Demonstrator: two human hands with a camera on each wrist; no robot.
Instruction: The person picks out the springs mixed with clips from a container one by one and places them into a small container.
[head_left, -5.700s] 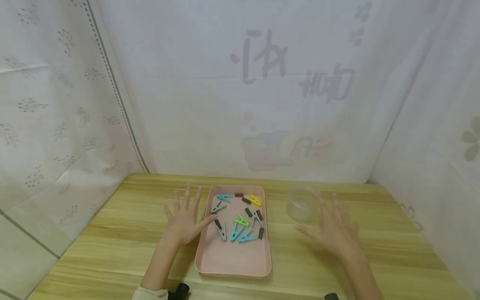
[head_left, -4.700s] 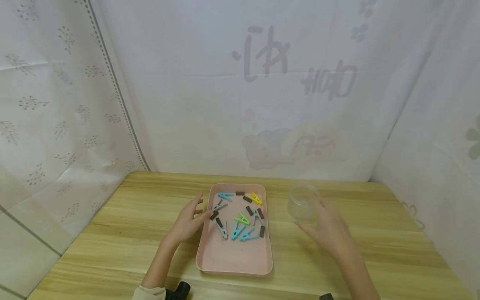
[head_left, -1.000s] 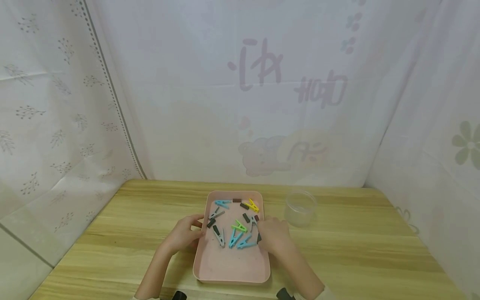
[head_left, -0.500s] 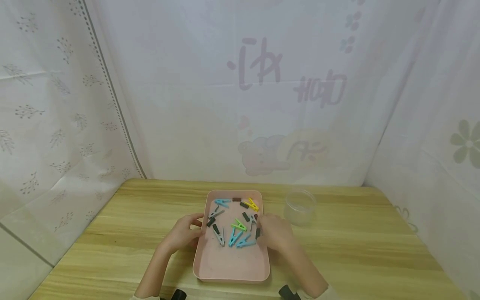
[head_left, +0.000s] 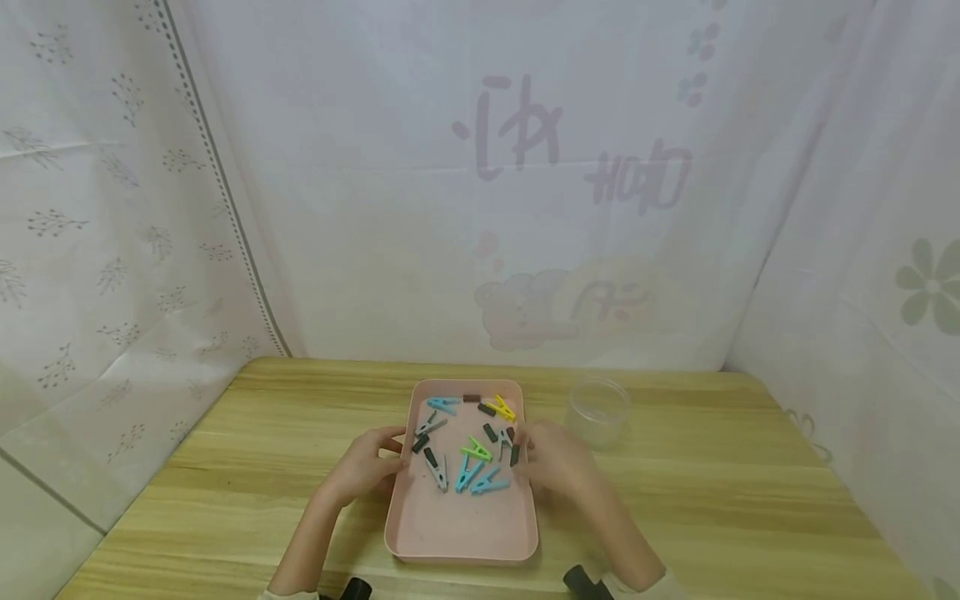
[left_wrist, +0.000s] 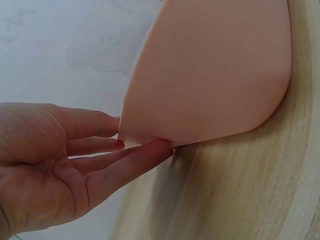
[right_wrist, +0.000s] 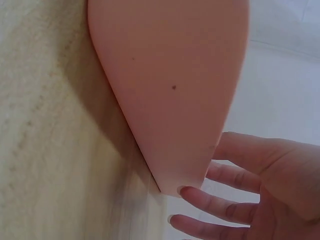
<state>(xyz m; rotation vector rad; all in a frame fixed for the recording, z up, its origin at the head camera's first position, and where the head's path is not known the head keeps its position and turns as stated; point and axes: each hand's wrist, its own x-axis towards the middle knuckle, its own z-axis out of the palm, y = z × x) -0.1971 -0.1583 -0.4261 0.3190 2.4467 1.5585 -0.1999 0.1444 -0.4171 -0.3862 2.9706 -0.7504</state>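
Left hand (head_left: 365,468) and right hand (head_left: 553,460): grip spread, straight fingers touching the long rims of pink tray (head_left: 457,533), mid-desk (head_left: 225,467). Stiff, light plastic; loose clothespins (head_left: 468,467) likely to slide. Best held level at both rims. Clear cup (head_left: 597,412) far right.

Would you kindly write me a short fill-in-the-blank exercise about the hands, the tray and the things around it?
1. The clothes pegs lie in a tray coloured ____.
2. The left hand and the right hand touch opposite ____ of the tray.
3. The clear cup stands on the wooden table, to the ____ of the tray.
4. The peg nearest the tray's far right corner is ____.

Missing words: pink; sides; right; yellow
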